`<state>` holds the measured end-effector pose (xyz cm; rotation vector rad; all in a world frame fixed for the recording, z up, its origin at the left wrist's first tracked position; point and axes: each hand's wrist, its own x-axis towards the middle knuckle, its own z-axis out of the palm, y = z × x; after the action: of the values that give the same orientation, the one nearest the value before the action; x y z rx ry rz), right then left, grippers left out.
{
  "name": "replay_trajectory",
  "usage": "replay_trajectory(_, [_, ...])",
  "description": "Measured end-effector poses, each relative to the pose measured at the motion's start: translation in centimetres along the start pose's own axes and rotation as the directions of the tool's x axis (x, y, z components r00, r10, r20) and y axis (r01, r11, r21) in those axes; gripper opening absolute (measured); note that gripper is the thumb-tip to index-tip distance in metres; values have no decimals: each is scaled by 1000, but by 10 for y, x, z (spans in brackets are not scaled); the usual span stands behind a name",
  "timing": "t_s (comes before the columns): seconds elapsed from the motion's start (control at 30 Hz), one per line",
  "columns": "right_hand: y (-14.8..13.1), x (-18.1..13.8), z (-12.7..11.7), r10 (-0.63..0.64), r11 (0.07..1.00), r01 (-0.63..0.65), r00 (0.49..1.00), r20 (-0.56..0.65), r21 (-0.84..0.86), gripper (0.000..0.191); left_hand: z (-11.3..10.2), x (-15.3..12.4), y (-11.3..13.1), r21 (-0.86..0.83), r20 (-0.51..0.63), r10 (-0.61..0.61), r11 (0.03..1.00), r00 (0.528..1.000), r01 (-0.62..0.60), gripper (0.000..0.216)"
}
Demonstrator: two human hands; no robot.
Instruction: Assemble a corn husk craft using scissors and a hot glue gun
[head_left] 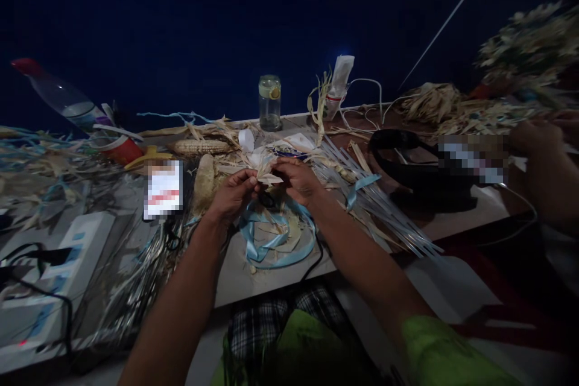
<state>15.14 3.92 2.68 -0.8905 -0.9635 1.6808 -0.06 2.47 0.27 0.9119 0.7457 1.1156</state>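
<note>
Over the middle of the table, my left hand (236, 192) pinches one side of a pale piece of corn husk (270, 180). The fingers of my right hand (297, 178) are closed on its upper right part. Its pointed tips stick out between both hands; the rest is hidden by my fingers. Below them a light blue ribbon (275, 260) lies in loose loops on the table (244, 289). Scissors, of which a dark loop (268, 199) shows, seem to lie just under my hands, partly hidden. Dried corn husks (210, 175) are scattered beyond my left hand.
A corn cob (201, 146), a lidded glass jar (270, 102) and a cup (333, 106) stand or lie behind. Clear sticks (389, 211) spread rightward beside a black stand (429, 175). Left are a phone (163, 190), thin wires (149, 277) and a power strip (72, 265). Another person's hand (543, 145) is far right.
</note>
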Motion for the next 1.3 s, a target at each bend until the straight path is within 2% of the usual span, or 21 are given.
replay_trajectory(0.1, [5, 2, 1, -43, 999, 43, 999, -21, 32, 16, 0, -1, 0, 8, -3, 4, 1000, 1000, -4, 25])
replay_trajectory(0.17, [8, 5, 1, -26, 995, 28, 999, -24, 93, 15, -1, -1, -1, 9, 12, 10, 1000, 1000, -10, 25])
replay_trajectory(0.23, [9, 7, -1, 72, 982, -71, 997, 0, 173, 15, -1, -1, -1, 16, 28, 16, 1000, 999, -16, 23])
replay_trajectory(0.33, [8, 8, -3, 247, 922, -258, 966, 72, 289, 12, -2, -1, -2, 31, 31, 21, 999, 999, -22, 22])
replay_trajectory(0.4, [8, 8, -3, 295, 880, -307, 951, 88, 362, 10, -3, 0, -4, 34, 28, 25, 999, 999, -26, 22])
replay_trajectory(0.63, [7, 6, 0, 278, 822, -260, 960, 41, 506, 12, -6, 1, -6, 40, 2, 29, 999, 1000, -29, 25])
replay_trajectory(0.73, [0, 6, -8, 189, 830, -202, 979, 80, 519, 14, -8, 1, -2, 2, -19, 8, 1000, 1000, -8, 27])
replay_trajectory(0.8, [-6, 7, -16, 94, 851, -99, 995, 37, 515, 15, -11, 1, 0, -35, -51, 6, 999, 999, -8, 28])
replay_trajectory(0.9, [-11, 10, -23, 19, 925, 35, 990, -138, 378, 23, -17, 4, 2, -73, -104, 64, 995, 993, -72, 28])
replay_trajectory(1.0, [-5, 12, -21, -92, 987, 121, 964, -251, 102, 26, -22, 7, 0, -74, -111, 141, 986, 984, -150, 26])
replay_trajectory(1.1, [7, 15, -16, -227, 964, 191, 952, -203, -186, 15, -22, 7, -2, -76, -108, 179, 979, 978, -187, 25])
replay_trajectory(1.17, [13, 17, -16, -288, 914, 214, 941, -179, -344, 17, -21, 7, -3, -83, -99, 187, 977, 977, -195, 24])
replay_trajectory(1.23, [16, 19, -16, -315, 866, 208, 933, -172, -455, 22, -19, 7, -2, -100, -96, 210, 970, 973, -220, 24])
replay_trajectory(1.3, [17, 19, -15, -309, 846, 196, 938, -156, -495, 25, -18, 7, -2, -121, -79, 216, 967, 973, -225, 22])
